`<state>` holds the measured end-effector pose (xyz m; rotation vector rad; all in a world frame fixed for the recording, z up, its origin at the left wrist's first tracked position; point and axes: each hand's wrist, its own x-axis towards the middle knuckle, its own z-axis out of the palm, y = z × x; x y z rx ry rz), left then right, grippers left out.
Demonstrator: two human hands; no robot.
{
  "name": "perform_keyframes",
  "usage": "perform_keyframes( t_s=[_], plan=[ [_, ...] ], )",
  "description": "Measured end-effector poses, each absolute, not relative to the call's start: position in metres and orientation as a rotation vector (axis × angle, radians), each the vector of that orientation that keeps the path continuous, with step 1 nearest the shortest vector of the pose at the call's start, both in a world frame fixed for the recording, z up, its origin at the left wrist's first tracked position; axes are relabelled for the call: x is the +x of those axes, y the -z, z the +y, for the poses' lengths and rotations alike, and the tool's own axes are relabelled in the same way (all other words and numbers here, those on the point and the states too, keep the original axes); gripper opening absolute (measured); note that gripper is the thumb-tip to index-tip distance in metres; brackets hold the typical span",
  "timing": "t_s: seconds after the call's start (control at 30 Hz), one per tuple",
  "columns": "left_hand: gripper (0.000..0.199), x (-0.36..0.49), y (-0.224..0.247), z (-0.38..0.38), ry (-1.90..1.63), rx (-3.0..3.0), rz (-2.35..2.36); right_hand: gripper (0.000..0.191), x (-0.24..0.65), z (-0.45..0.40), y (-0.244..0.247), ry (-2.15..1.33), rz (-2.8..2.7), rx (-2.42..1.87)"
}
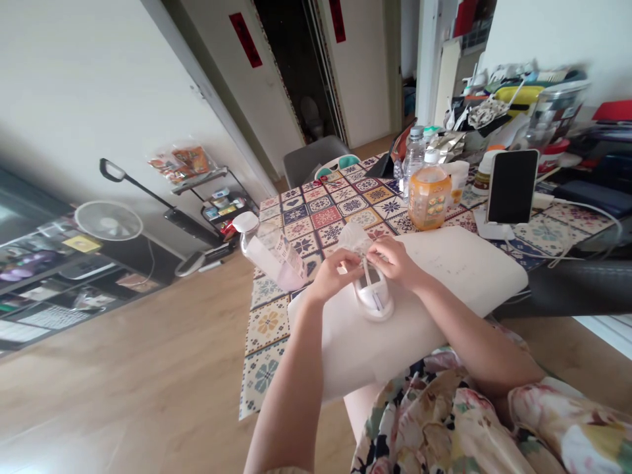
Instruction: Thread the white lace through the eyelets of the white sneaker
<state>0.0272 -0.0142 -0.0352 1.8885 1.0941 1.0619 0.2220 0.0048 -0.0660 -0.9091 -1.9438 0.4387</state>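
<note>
A small white rounded object [376,301] with a dark recess and a pale strip across it rests on a white sheet [340,349]; I cannot make out its kind. My left hand [337,273] is closed, thumb and fingers pinching at its far left side. Opposite it, my right hand [395,262] is also closed, fingertips pinching at the far right side near the strip. Crumpled translucent material [354,237] lies just beyond the fingers. What exactly sits between the fingertips is partly hidden.
A white-capped bottle [270,253] stands left on the patterned tablecloth [269,322]. An orange-lidded jar [428,197], a clear bottle [413,155] and a phone on a stand [512,187] are beyond the sheet. Clutter and cables crowd the right side.
</note>
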Motion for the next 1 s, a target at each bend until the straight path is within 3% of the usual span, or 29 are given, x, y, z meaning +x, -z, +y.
perform_keyframes(
  t_s=[0.23, 0.37, 0.53, 0.67, 0.8, 0.9, 1.0],
  plan=[
    [0.013, 0.027, 0.045, -0.01, -1.063, 1.899, 1.076, 0.036, 0.22, 0.002, 0.058, -0.714, -1.859, -0.845],
    [0.016, 0.03, 0.044, -0.011, -1.084, 1.841, 1.103, 0.049, 0.231, -0.005, 0.05, -1.067, -1.56, -0.587],
    [0.018, 0.033, 0.043, -0.012, -1.077, 1.82, 1.092, 0.065, 0.242, -0.006, 0.045, -1.246, -1.424, -0.331],
    [0.019, 0.032, 0.045, -0.012, -1.07, 1.854, 1.052, 0.049, 0.232, -0.005, 0.043, -1.326, -1.423, -0.501],
    [0.019, 0.032, 0.045, -0.012, -1.097, 1.907, 1.01, 0.009, 0.226, -0.006, 0.043, -1.17, -1.622, -0.782],
    [0.017, 0.032, 0.043, -0.013, -1.097, 1.915, 1.0, 0.018, 0.228, -0.008, 0.042, -1.083, -1.784, -0.79],
    [0.026, 0.034, 0.041, -0.014, -1.079, 1.886, 0.974, 0.008, 0.23, -0.008, 0.04, -1.05, -1.831, -0.78]
  ],
)
